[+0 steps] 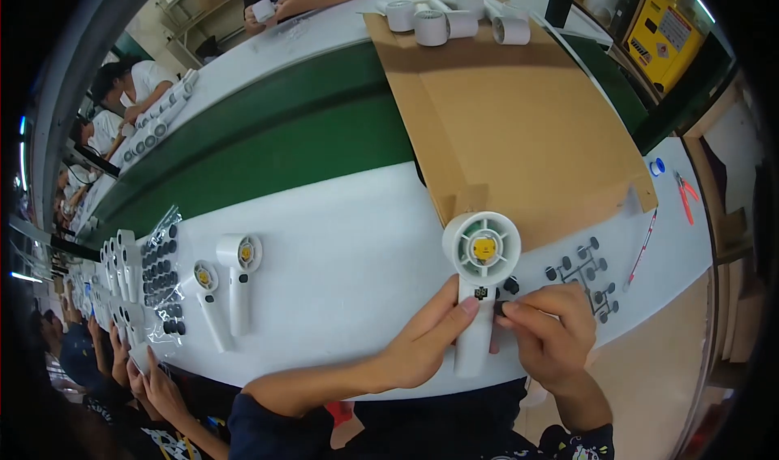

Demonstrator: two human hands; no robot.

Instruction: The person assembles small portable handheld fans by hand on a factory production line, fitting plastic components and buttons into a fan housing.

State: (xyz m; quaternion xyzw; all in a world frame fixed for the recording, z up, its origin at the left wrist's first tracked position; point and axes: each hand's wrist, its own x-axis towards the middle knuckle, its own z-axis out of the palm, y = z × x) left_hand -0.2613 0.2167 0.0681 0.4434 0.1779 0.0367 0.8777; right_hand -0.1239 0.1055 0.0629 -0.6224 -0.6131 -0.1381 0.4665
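My left hand point(418, 346) is wrapped round the handle of a white handheld fan body point(472, 342), held upright over the white table. Its round head faces up toward me and shows a yellow piece in the centre, inside a spoked ring. A small dark window sits at the top of the handle. Close beside that handle, my right hand point(560, 330) pinches a small black part point(500, 307) between thumb and fingertips. Another black piece point(511, 285) lies just behind my right fingers. Several black knob-like parts on a branching frame point(596, 288) rest to the right.
Two white fan bodies point(238, 298) lie to the left, near a clear bag of black round parts point(161, 277). A cardboard tray point(519, 135) reaches across the green belt point(276, 148). Red-handled pliers point(687, 194) lie right. Co-workers sit left and across.
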